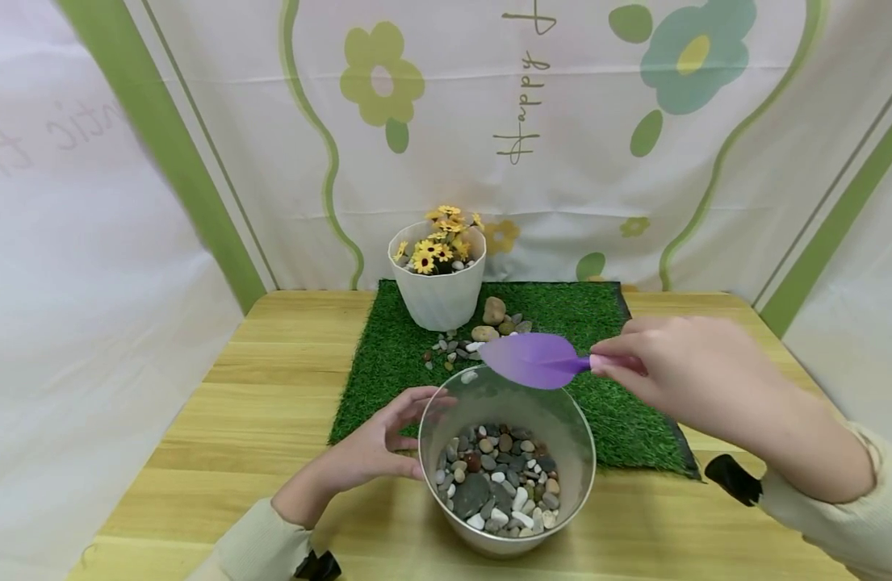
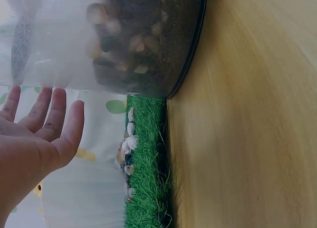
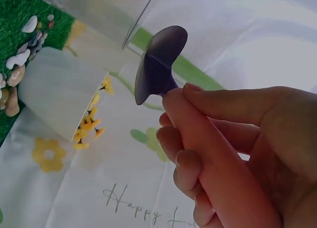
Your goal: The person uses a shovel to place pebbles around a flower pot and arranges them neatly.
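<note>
My right hand grips a small garden trowel by its pink handle, fingers curled round it. The purple blade is held above the far rim of a clear bucket and points left. Inside the bucket lies a layer of mixed pebbles; through its wall, a dark layer shows near the base in the left wrist view. At the bucket's left side is my left hand, fingers loosely extended. In the left wrist view, its fingertips reach the clear wall.
A white pot with yellow flowers stands behind on a green artificial turf mat. Loose stones lie beside it on the mat. The wooden table is enclosed by a printed curtain.
</note>
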Available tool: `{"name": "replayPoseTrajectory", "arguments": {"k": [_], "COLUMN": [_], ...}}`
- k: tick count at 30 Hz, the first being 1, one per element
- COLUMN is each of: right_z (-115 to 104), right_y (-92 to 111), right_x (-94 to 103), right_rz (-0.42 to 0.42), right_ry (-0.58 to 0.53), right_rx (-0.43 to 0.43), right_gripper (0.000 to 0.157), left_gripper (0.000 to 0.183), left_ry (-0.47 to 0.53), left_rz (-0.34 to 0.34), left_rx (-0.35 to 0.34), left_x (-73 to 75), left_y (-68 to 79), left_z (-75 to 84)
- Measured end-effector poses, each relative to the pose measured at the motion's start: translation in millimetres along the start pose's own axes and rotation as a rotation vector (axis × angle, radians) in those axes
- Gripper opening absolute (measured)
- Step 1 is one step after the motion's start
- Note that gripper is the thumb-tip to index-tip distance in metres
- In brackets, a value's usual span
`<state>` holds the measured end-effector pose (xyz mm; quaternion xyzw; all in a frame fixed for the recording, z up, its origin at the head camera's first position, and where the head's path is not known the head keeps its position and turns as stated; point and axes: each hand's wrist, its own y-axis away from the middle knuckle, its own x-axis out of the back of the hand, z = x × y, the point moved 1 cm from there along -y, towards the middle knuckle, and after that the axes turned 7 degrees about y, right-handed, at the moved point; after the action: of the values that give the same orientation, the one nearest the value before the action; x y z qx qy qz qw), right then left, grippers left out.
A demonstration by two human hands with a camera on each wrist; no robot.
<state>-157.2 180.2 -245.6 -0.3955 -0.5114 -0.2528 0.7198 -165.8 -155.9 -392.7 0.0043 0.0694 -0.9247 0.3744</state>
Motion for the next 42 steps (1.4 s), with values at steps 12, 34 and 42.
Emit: {"name": "replayPoseTrajectory", "arguments": {"k": [12,34,42], "right_z": [-32.0,-82.3,-97.0], "right_y": [-1.0,-12.2,1.1], "right_x": [-14.9,-44.4,-35.5], "right_rz": [0.108,0.219,0.034], "right_ry": [0.067,0.870,1.017], "right_rx": [0.284,0.512,0.642], "right_gripper": [0.006,0.025,0.022], "left_gripper": [0.079,0.079,0.089], "left_ry": [-0.018,-0.020,-0.012], "left_rz": [0.014,-0.011,-0.037], "left_rx": [0.018,0.001,-0.044], "left_x": [0.5,1.8,-2.9], "left_y": [-1.4,-3.8,1.3], "left_z": [-2.0,-1.5,1.1]}}
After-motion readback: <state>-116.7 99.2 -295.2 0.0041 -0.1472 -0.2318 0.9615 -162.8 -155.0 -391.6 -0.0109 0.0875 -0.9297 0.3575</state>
